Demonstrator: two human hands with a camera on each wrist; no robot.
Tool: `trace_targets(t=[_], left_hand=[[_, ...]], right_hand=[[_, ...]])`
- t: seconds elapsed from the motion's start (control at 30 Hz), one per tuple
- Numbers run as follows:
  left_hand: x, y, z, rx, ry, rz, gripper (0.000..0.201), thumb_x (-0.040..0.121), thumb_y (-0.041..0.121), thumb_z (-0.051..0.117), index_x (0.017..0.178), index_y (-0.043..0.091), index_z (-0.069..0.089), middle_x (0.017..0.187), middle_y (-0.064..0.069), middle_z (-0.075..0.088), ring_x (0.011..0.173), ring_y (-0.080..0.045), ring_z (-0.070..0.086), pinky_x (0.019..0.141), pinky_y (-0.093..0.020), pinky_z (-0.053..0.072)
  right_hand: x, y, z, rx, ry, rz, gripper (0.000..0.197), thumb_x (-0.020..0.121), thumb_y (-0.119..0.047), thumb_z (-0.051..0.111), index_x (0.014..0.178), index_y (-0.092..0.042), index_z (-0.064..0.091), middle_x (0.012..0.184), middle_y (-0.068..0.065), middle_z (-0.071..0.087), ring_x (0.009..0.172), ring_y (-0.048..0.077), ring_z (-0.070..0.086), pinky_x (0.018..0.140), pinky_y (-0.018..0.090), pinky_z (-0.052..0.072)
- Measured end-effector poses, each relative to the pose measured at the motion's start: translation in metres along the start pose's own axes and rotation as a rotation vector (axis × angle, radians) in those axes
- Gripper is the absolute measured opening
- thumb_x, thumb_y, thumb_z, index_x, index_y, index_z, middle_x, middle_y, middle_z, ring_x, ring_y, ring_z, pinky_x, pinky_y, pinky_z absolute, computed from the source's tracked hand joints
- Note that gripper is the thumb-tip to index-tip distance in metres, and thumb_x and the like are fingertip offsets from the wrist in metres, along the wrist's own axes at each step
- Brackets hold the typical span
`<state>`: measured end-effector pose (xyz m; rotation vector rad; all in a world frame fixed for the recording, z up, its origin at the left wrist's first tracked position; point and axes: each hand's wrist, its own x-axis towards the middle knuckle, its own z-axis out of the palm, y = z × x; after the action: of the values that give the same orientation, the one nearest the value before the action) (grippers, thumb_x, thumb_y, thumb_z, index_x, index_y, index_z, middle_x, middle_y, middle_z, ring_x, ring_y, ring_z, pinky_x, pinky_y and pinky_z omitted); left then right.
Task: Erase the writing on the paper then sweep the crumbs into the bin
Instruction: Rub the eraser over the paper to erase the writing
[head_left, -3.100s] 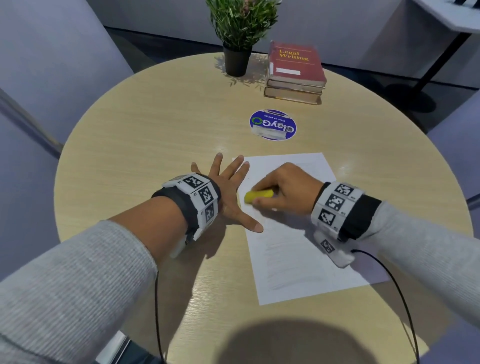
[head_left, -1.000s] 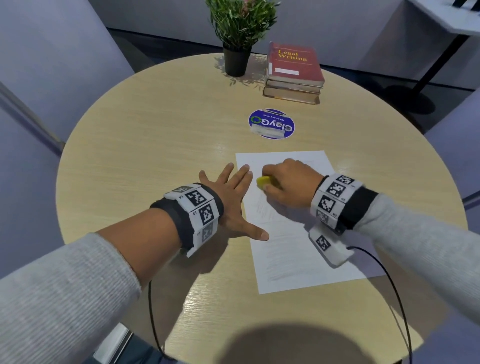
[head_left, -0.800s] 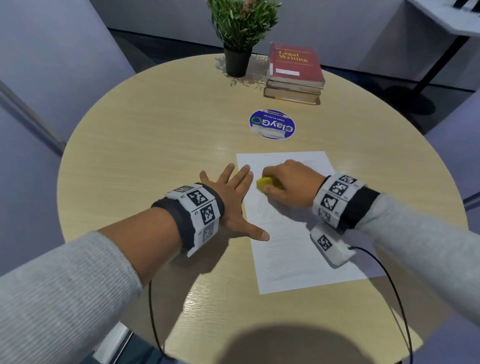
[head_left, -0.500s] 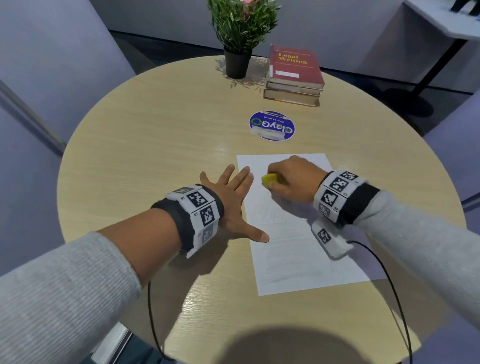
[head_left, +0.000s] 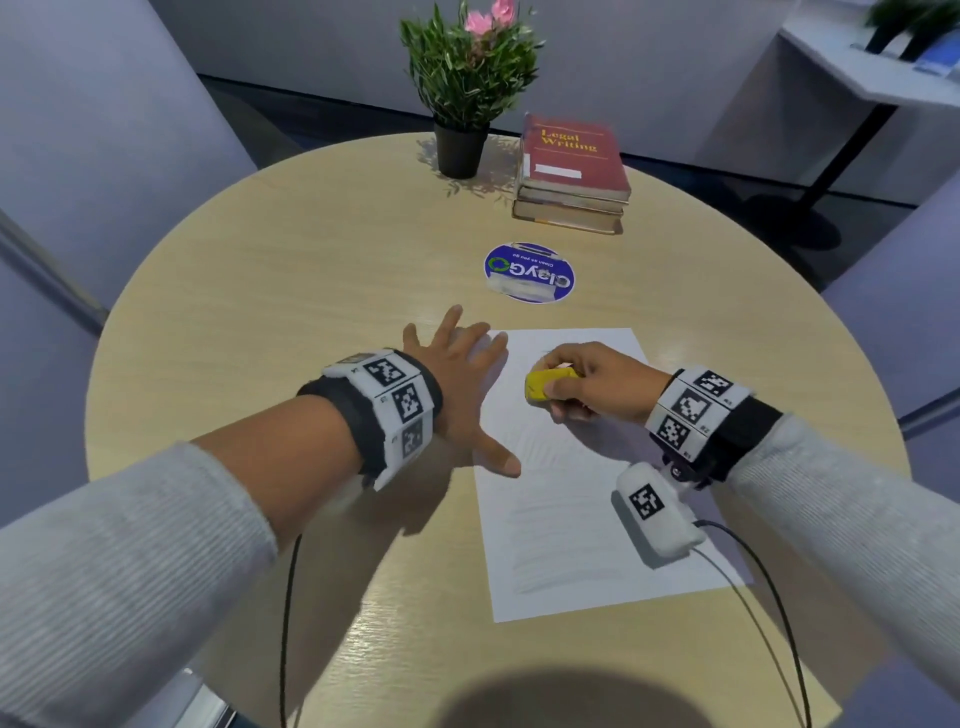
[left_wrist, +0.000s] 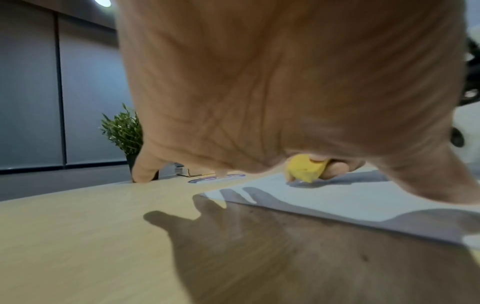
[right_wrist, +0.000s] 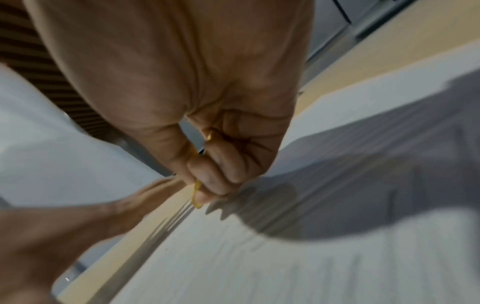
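A white sheet of paper (head_left: 582, 499) with faint pencil lines lies on the round wooden table (head_left: 291, 280). My right hand (head_left: 587, 384) grips a yellow eraser (head_left: 543, 384) over the upper part of the sheet; the eraser (left_wrist: 306, 170) shows its corner touching the paper (left_wrist: 350, 197) in the left wrist view. My left hand (head_left: 462, 379) is spread flat, fingers straight, over the sheet's left edge, thumb on the paper. In the right wrist view the curled fingers (right_wrist: 221, 170) hide nearly all of the eraser (right_wrist: 196, 193). No bin is in view.
A round blue sticker (head_left: 529, 273) lies beyond the paper. Further back stand a potted plant (head_left: 467, 88) and a stack of books (head_left: 571, 171) topped by a red one. Purple chairs surround the table. Cables trail from both wrists.
My right hand has worked the eraser from the sheet's left middle up toward its top, and now the eraser tilts up on its corner. The left hand stays pressed at the left edge.
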<state>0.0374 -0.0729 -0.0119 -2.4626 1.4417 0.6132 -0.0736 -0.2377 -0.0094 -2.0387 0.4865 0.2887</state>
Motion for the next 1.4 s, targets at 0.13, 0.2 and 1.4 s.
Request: trace_targets(t=[0.13,0.2,1.4], left_hand=[[0.02,0.011,0.004,-0.023,-0.02,0.091,0.145,0.05,0.098,0.054,0.153,0.028,-0.021,0.161,0.004,-0.028,0.144,-0.033,-0.033,0.112,-0.072,-0.001],[0.024,0.015,0.01,-0.046,-0.031,0.087,0.145,0.05,0.097,0.054,0.153,0.03,-0.022,0.161,0.006,-0.028,0.145,-0.032,-0.03,0.112,-0.071,-0.003],[0.025,0.015,0.018,-0.083,-0.036,-0.004,0.152,0.044,0.1,0.053,0.15,0.028,-0.029,0.157,-0.001,-0.037,0.144,-0.031,-0.033,0.108,-0.074,-0.013]], right_hand=[[0.002,0.001,0.0,-0.156,0.072,-0.022,0.02,0.087,-0.014,0.064,0.103,-0.012,0.053,0.071,0.003,0.058,0.06,0.016,0.052,0.058,0.027,0.043],[0.001,0.002,0.0,-0.372,0.109,-0.065,0.031,0.078,-0.022,0.073,0.102,-0.016,0.054,0.082,-0.003,0.061,0.073,0.015,0.055,0.067,0.029,0.046],[0.023,-0.009,0.011,-0.665,0.041,-0.306,0.019,0.084,-0.025,0.064,0.087,-0.023,0.045,0.071,-0.011,0.055,0.067,0.007,0.052,0.064,0.029,0.043]])
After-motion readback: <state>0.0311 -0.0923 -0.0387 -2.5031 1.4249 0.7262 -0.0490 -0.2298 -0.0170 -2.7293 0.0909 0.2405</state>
